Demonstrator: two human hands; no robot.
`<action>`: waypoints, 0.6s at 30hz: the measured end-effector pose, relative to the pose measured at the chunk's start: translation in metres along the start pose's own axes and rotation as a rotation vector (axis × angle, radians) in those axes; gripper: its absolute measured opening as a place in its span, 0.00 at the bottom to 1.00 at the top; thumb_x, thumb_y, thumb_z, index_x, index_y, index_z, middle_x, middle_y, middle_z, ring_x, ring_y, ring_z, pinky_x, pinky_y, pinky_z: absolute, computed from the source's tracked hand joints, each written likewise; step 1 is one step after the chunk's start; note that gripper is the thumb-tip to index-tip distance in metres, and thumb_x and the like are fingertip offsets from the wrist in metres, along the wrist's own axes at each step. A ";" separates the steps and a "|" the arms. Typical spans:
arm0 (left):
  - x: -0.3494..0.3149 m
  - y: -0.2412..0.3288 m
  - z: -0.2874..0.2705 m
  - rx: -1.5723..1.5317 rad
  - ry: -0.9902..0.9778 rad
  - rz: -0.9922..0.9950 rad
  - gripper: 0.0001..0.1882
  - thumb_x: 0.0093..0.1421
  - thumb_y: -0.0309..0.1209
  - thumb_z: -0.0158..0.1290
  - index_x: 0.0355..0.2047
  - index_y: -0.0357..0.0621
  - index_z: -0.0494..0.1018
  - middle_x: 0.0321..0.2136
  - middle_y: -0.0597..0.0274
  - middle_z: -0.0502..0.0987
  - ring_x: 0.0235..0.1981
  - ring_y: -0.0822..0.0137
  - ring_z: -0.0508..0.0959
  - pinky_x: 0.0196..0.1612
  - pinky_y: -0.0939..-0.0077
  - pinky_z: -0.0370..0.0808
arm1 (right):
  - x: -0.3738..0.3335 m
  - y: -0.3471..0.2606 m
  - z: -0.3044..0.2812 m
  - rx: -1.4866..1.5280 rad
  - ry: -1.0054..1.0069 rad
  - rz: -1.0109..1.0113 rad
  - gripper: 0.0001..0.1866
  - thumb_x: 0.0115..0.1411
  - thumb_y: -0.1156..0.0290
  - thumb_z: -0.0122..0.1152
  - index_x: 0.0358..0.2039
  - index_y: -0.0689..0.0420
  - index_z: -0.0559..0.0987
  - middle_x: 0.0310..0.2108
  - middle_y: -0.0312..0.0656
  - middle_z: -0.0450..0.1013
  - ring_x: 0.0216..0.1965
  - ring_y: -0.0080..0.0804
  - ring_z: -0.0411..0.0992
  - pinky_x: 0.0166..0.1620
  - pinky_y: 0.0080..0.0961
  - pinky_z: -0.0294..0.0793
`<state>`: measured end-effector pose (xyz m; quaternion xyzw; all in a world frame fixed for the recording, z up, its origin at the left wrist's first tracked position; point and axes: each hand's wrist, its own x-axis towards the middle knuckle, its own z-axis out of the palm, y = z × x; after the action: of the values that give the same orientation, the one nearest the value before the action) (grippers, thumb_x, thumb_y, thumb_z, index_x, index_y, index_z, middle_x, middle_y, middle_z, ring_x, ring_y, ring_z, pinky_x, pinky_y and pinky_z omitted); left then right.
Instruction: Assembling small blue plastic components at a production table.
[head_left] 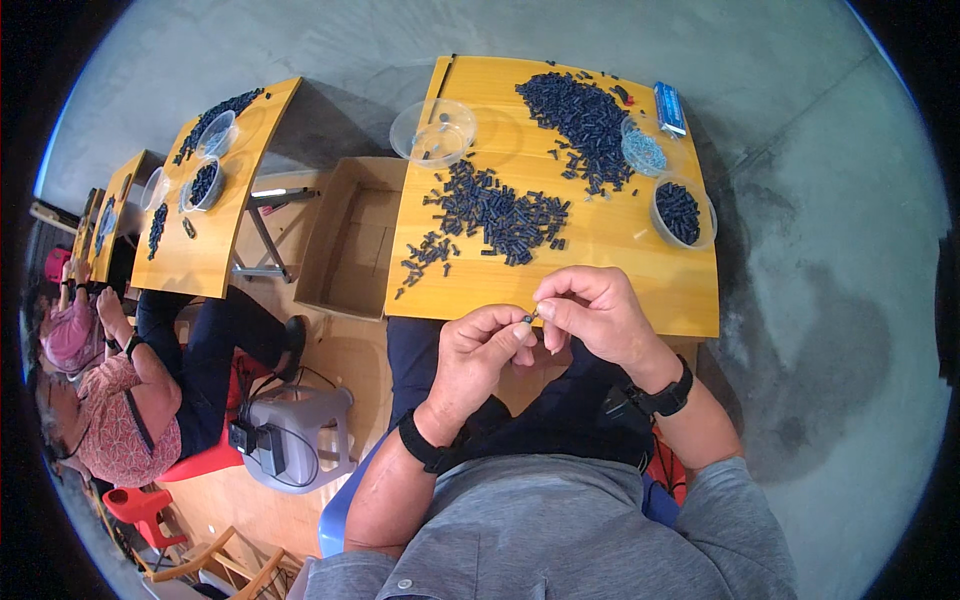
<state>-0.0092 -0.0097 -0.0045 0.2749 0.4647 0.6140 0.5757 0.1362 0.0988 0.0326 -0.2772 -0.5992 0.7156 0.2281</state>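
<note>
Just off the table's front edge, my left hand (474, 352) pinches a small dark cylindrical piece (528, 319) between thumb and fingers. Against it, the closed fingertips of my right hand (598, 314) hold something too small to make out. Beyond my hands, a loose pile of short dark cylindrical pieces (500, 213) lies on the yellow wooden table (620, 265). A larger pile of dark pieces (578, 120) spreads farther back. At the right, a clear tub (658, 222) is filled with dark pieces, beside a clear tub of small light-blue pieces (644, 152).
A clear bowl (408, 150) overhangs the table's left edge. At the back right lie a blue box (669, 108) and a red-and-black tool (623, 95). An open cardboard box (340, 235) stands left of the table. Another person (125, 405) sits at the neighbouring table (225, 245).
</note>
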 end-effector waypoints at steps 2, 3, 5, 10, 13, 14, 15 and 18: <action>-0.001 -0.001 -0.001 -0.007 0.000 0.010 0.06 0.60 0.23 0.53 0.36 0.35 0.74 0.26 0.64 0.78 0.24 0.77 0.75 0.30 0.84 0.74 | 0.000 0.001 0.001 -0.011 -0.003 0.002 0.04 0.59 0.76 0.56 0.32 0.63 0.77 0.20 0.34 0.73 0.19 0.16 0.71 0.23 0.12 0.72; -0.001 -0.002 -0.001 -0.016 -0.004 0.021 0.06 0.60 0.23 0.53 0.37 0.35 0.75 0.26 0.64 0.78 0.24 0.78 0.75 0.30 0.84 0.74 | 0.000 0.001 0.001 -0.024 -0.003 0.005 0.04 0.59 0.76 0.56 0.33 0.63 0.77 0.20 0.34 0.73 0.19 0.15 0.71 0.23 0.12 0.71; -0.002 -0.002 0.000 -0.019 -0.009 0.027 0.06 0.60 0.23 0.52 0.37 0.35 0.75 0.26 0.64 0.78 0.24 0.78 0.75 0.30 0.85 0.74 | -0.002 0.000 0.001 -0.040 -0.007 -0.004 0.05 0.59 0.76 0.56 0.33 0.63 0.77 0.20 0.34 0.73 0.19 0.15 0.71 0.23 0.12 0.72; -0.002 -0.001 0.001 -0.013 -0.033 0.021 0.06 0.60 0.22 0.52 0.37 0.35 0.75 0.26 0.64 0.77 0.25 0.78 0.75 0.29 0.85 0.74 | -0.003 0.000 0.001 -0.069 -0.010 -0.032 0.05 0.59 0.76 0.56 0.34 0.63 0.77 0.20 0.34 0.73 0.20 0.15 0.71 0.24 0.13 0.72; -0.002 0.001 0.002 -0.013 -0.035 0.015 0.06 0.60 0.23 0.52 0.37 0.36 0.76 0.26 0.64 0.78 0.25 0.77 0.75 0.29 0.85 0.74 | -0.004 0.001 0.001 -0.083 -0.012 -0.053 0.05 0.59 0.76 0.56 0.34 0.63 0.77 0.21 0.34 0.73 0.21 0.15 0.71 0.24 0.13 0.72; -0.002 0.001 0.002 -0.020 -0.034 0.008 0.06 0.60 0.22 0.52 0.37 0.36 0.76 0.26 0.64 0.78 0.25 0.77 0.75 0.29 0.85 0.74 | -0.004 0.001 0.000 -0.094 -0.017 -0.068 0.05 0.59 0.76 0.56 0.34 0.63 0.77 0.21 0.34 0.73 0.21 0.16 0.71 0.25 0.13 0.72; -0.003 0.000 0.002 -0.028 -0.033 0.001 0.06 0.60 0.22 0.52 0.37 0.36 0.76 0.26 0.64 0.78 0.25 0.77 0.75 0.29 0.85 0.74 | -0.004 0.001 0.000 -0.105 -0.023 -0.081 0.05 0.59 0.76 0.55 0.34 0.63 0.77 0.21 0.34 0.73 0.21 0.16 0.71 0.25 0.13 0.72; -0.003 -0.001 0.002 -0.036 -0.027 0.001 0.06 0.60 0.22 0.51 0.37 0.36 0.76 0.26 0.64 0.78 0.24 0.77 0.75 0.29 0.85 0.74 | -0.006 -0.002 -0.001 -0.133 -0.065 -0.065 0.05 0.59 0.82 0.52 0.35 0.66 0.75 0.27 0.38 0.72 0.24 0.20 0.72 0.27 0.15 0.72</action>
<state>-0.0063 -0.0122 -0.0035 0.2731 0.4456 0.6187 0.5866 0.1410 0.0964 0.0356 -0.2488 -0.6611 0.6750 0.2130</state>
